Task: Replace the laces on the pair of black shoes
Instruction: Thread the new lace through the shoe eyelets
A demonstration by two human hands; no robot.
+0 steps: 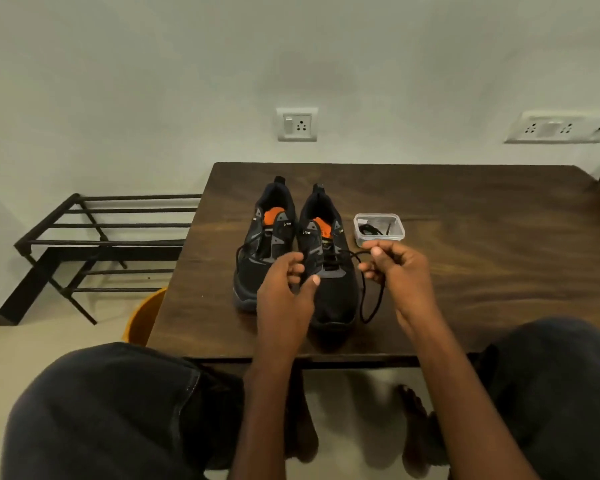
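The limp, light lace point(373, 299) is pinched by the right hand point(395, 268) and the left hand point(288, 285), best gripped near its stiff tip.

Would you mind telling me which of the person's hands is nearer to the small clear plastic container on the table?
The right hand. It holds a black lace just in front of the container, nearly under its near edge. The left hand is farther off, over the two black shoes, left of the container.

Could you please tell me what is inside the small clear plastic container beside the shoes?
The small clear plastic container on the dark wooden table holds a coiled black lace. Its near wall and the right hand partly cover the bottom, so how many laces lie there cannot be told.
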